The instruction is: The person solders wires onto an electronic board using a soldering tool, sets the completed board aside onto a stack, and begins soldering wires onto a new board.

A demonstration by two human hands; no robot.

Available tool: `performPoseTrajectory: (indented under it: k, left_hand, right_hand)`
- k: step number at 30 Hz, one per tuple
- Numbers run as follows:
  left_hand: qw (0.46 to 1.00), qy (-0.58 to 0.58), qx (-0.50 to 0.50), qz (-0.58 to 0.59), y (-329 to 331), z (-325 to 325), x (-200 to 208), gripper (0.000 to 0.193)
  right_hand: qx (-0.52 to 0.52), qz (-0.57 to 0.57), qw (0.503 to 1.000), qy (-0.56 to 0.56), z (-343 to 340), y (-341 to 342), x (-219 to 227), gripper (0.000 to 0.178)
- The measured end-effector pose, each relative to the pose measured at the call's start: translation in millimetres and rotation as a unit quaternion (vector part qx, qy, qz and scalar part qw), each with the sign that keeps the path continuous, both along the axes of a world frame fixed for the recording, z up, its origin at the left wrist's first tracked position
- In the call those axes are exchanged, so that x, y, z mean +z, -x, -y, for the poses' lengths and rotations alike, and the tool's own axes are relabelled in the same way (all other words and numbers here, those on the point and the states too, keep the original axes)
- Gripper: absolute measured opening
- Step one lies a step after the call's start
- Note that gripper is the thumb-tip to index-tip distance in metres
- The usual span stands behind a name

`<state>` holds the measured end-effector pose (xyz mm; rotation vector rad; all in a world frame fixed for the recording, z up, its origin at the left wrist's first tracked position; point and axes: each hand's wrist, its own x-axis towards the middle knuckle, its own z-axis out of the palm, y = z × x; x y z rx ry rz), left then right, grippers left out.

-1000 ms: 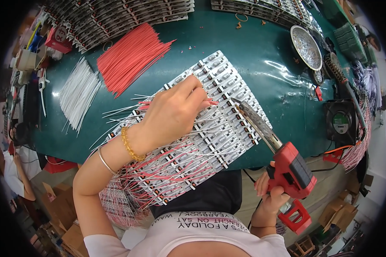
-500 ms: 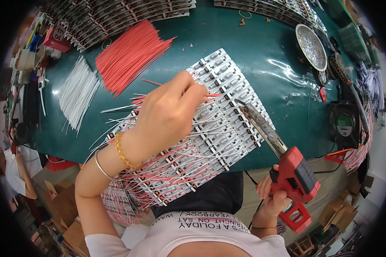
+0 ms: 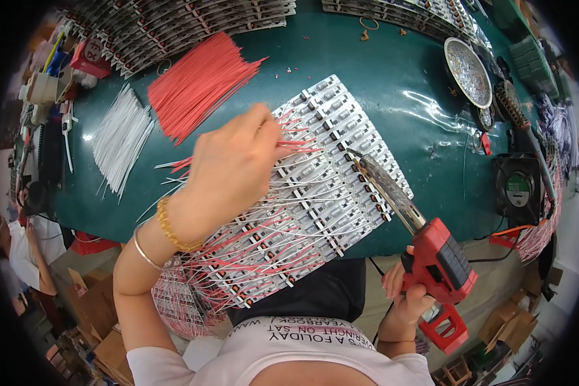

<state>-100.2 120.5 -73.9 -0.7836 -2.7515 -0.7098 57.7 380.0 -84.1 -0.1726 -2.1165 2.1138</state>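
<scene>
My left hand (image 3: 235,164), fingers pinched, is over the upper left part of a white circuit board panel (image 3: 357,132). Red wires (image 3: 297,147) stick out of its fingertips on the right, and red and white ends show past the hand on its left. Rows of red and white wires cover the panel's lower left; the upper right rows are bare. My right hand (image 3: 408,301) is closed round the red and black handle of a soldering gun (image 3: 441,260). Its dark tip points up and left, over or just above the panel near its right rows.
A red wire bundle (image 3: 199,83) and a white wire bundle (image 3: 123,138) lie on the green table (image 3: 392,58). Stacked board panels (image 3: 193,29) stand behind. To the right are an oval dish (image 3: 468,71) of metallic bits and a black fan (image 3: 516,186). A co-worker (image 3: 37,251) sits far left.
My left hand has drawn back leftward across the panel, uncovering red wires at its upper left. The soldering gun has shifted very slightly left.
</scene>
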Motion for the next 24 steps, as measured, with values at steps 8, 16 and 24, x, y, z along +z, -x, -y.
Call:
performPoseTrajectory:
  k: [8, 16, 24]
  left_hand:
    - [0.992, -0.037, 0.119, 0.023, -36, 87, 51, 0.011]
    - [0.978, -0.166, -0.014, 0.123, -13, -3, 12, 0.01]
    - [0.965, -0.196, 0.021, 0.17, -7, -18, -16, 0.012]
  right_hand:
    - [-0.001, -0.012, 1.0, 0.001, -5, 0, 0, 0.08]
    - [-0.016, 0.0, 0.999, -0.039, 8, 3, 8, 0.086]
    - [0.02, 0.038, 0.999, -0.03, 0, -4, 6, 0.085]
